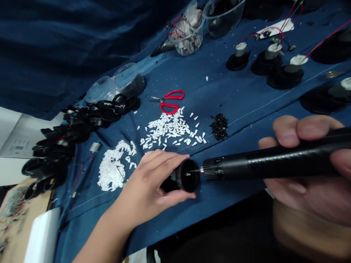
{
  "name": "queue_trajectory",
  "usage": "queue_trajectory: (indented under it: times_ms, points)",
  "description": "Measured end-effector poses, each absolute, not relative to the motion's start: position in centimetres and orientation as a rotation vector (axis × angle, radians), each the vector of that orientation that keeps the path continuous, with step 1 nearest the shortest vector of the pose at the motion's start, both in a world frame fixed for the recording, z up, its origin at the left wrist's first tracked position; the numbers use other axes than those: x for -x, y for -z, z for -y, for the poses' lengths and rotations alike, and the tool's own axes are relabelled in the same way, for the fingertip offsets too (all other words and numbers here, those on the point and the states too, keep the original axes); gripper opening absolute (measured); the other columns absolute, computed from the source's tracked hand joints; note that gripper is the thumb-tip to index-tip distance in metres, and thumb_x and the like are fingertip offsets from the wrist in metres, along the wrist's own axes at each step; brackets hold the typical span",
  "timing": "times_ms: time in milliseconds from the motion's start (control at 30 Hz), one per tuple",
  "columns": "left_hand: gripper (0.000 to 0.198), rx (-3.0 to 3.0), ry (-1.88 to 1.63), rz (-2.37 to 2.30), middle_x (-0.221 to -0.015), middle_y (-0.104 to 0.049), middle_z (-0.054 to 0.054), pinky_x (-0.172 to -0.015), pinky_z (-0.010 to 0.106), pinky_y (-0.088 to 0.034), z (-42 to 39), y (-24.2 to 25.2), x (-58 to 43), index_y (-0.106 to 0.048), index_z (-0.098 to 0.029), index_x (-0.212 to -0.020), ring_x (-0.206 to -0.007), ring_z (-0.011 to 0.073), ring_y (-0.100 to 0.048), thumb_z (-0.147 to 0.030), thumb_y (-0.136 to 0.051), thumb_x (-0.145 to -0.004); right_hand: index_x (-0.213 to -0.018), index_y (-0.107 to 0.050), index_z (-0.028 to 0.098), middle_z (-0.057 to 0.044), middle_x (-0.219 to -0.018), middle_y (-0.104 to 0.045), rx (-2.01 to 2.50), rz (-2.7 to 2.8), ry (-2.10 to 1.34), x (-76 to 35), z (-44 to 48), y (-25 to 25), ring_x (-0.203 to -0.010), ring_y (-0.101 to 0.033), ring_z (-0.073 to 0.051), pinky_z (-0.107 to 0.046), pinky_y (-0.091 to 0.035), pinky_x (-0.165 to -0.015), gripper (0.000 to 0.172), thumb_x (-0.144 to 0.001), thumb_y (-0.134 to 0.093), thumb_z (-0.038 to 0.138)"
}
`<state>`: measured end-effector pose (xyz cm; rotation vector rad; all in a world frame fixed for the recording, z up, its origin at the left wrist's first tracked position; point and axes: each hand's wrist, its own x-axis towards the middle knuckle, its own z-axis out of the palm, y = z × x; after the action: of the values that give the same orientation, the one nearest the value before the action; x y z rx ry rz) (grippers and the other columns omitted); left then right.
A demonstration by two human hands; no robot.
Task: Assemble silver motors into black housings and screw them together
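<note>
My left hand (pixel 153 182) is closed round a small black round housing (pixel 186 177), holding it on its side near the front edge of the blue cloth (pixel 241 98). My right hand (pixel 309 171) grips a black electric screwdriver (pixel 263 164) lying nearly level. Its thin bit points left into the housing's open mouth. Just beyond my left hand lie two heaps of small white plastic pieces (pixel 170 129) and a small pile of tiny black screws (pixel 219 126).
Red-handled scissors (pixel 171 101) lie behind the white pieces. A heap of black housings (pixel 71 135) sits at the left beside tipped clear cups (pixel 115 86). Clear tubs (pixel 189 31) with wired parts stand at the back. Assembled black units with white tops (pixel 271 58) line the right.
</note>
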<state>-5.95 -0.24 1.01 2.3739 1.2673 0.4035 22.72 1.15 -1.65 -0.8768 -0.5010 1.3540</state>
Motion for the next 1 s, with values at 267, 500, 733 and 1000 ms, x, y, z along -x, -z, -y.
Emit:
queue_trajectory:
  times_ms: [267, 500, 733, 1000]
  points:
    - [0.068, -2.346, -0.399, -1.274, -0.126, -0.075, 0.01, -0.102, 0.046, -0.05, 0.5, -1.0, 6.0, -0.064, -0.031, -0.141, -0.112, 0.0296, -0.07, -0.05, -0.09, -0.081, -0.08, -0.07, 0.025, 0.001, -0.079, -0.057, 0.934, 0.694, -1.279, -22.1, -1.1, 1.0, -0.033, -0.036, -0.007, -0.022, -0.015, -0.021, 0.02, -0.065, -0.073, 0.038]
    - [0.065, -2.358, -0.377, -1.278, -0.121, -0.076, 0.008, -0.101, 0.045, -0.049, 0.2, -1.2, 5.6, -0.065, -0.03, -0.138, -0.108, 0.0285, -0.071, -0.052, -0.089, -0.081, -0.08, -0.068, 0.025, 0.0, -0.083, -0.06, 0.906, 0.749, -1.34, -22.5, -0.6, 1.2, -0.031, -0.041, -0.008, -0.025, -0.025, -0.021, 0.021, -0.069, -0.077, 0.04]
    - [0.059, -2.394, -0.35, -1.273, -0.122, -0.076, 0.006, -0.097, 0.042, -0.049, 0.2, -1.7, 5.2, -0.062, -0.028, -0.136, -0.106, 0.0256, -0.073, -0.051, -0.085, -0.086, -0.087, -0.068, 0.024, -0.002, -0.087, -0.06, 0.785, 0.792, -1.41, -22.6, -0.5, 2.0, -0.041, -0.047, -0.007, -0.018, -0.031, -0.028, 0.022, -0.081, -0.078, 0.043]
    - [0.058, -2.456, -0.289, -1.318, -0.129, -0.074, 0.008, -0.098, 0.047, -0.052, 0.4, -1.6, 5.6, -0.06, -0.031, -0.141, -0.112, 0.0295, -0.071, -0.054, -0.079, -0.091, -0.104, -0.077, 0.023, -0.005, -0.087, -0.065, 0.666, 0.743, -1.379, -21.6, -0.7, 2.7, -0.045, -0.04, -0.004, -0.013, -0.031, -0.033, 0.029, -0.083, -0.074, 0.043]
